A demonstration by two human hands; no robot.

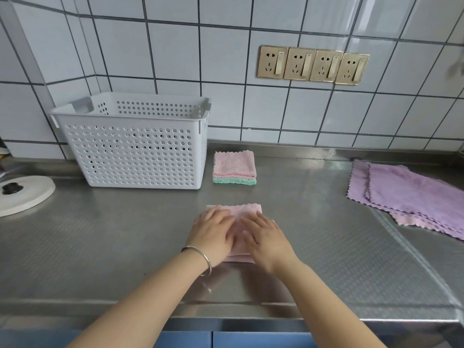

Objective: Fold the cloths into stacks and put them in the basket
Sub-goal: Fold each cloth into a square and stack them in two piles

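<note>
Left hand (213, 234) and right hand (266, 237): palms flat, fingers spread, pressing folded pink cloth (247, 212) onto steel surface (100, 247); no closed grip, likely setting crease. Finished pink-on-green stack (234, 168) parked just beside basket (135, 146) for short transfer. Unfolded purple cloths (406, 192) wait far right, well apart, keeping fold zone clear.

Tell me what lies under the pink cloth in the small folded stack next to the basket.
Under the pink cloth lies a folded green cloth; only its front edge shows. Anything between or below them is covered.
</note>
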